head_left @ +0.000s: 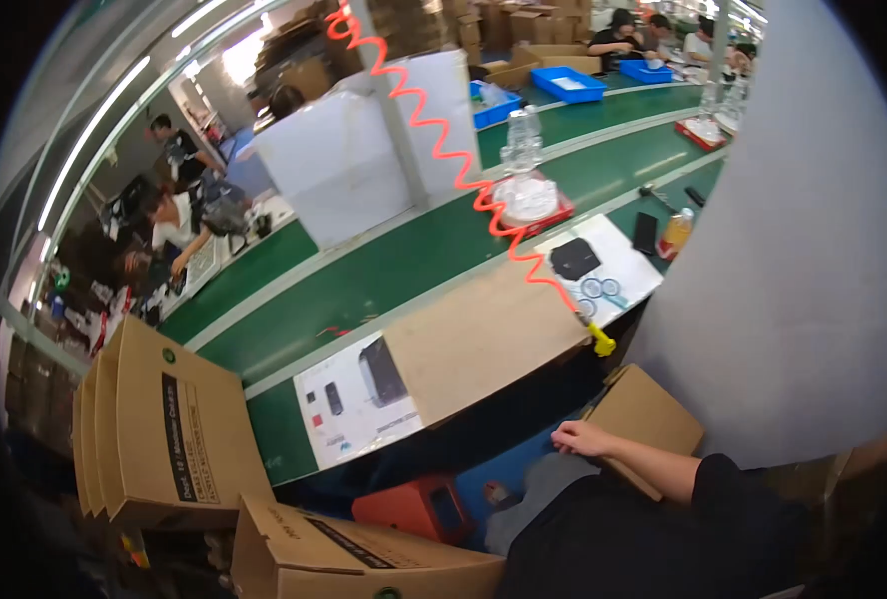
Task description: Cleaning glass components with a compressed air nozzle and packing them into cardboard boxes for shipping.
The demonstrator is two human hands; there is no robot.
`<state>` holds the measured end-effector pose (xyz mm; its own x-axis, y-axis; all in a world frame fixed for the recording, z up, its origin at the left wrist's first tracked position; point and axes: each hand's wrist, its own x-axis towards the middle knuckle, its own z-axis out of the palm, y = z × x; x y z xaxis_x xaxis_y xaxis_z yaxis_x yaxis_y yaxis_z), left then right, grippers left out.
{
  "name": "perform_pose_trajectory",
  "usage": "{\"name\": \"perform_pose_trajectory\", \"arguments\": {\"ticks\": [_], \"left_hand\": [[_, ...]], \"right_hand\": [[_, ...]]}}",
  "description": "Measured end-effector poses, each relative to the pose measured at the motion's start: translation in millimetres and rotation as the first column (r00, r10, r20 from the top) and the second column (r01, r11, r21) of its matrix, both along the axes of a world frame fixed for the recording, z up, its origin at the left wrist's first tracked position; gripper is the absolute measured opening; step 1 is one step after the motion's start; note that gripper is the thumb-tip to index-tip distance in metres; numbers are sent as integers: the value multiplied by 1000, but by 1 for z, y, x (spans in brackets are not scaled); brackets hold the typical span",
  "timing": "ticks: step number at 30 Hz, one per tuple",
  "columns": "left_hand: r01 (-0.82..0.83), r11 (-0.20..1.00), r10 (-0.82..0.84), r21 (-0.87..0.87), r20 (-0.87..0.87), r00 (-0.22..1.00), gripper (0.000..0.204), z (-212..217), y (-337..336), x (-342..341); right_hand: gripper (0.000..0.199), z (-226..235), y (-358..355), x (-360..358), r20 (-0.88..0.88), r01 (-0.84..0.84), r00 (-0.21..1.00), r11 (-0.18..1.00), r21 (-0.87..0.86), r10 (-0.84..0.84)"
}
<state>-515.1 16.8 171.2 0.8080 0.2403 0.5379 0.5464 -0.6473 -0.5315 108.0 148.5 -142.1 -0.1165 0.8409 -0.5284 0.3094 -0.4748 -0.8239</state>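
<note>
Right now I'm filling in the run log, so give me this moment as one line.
hand: fingers on cardboard box below bench | other hand: not seen | bench: cardboard sheet, printed sheets | green belt behind: tray of clear bottles

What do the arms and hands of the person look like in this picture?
Only one arm shows. The hand is bare, with no glove, ring or watch visible. The forearm is also bare. A black sleeve ends near the elbow and appears to belong to a dark top. Which arm it is cannot be told.
</note>
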Motion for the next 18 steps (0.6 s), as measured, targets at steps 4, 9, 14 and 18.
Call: {"name": "perform_pose_trajectory", "arguments": {"ticks": [4, 9, 14, 18], "left_hand": [[-499, 119, 983, -859, 32, 179, 31, 69, 15, 135], [-500, 70, 997, -863, 39, 72, 26, 83, 22, 165], [-465, -45, 995, -884, 3, -101, 21, 77, 9, 198], [-586, 13, 985, -810, 111, -131, 23, 55, 11, 218]], "right_hand": [[32, 25, 31, 4, 179, -101, 977, 991, -91, 116], [31, 8, 86, 8, 84, -318, 941, 940, -121, 329], [31, 4, 138, -17, 311, -559, 788, 829, -2, 532], [30, 12, 153, -21, 282, -551, 793, 834, -45, 539]]}}
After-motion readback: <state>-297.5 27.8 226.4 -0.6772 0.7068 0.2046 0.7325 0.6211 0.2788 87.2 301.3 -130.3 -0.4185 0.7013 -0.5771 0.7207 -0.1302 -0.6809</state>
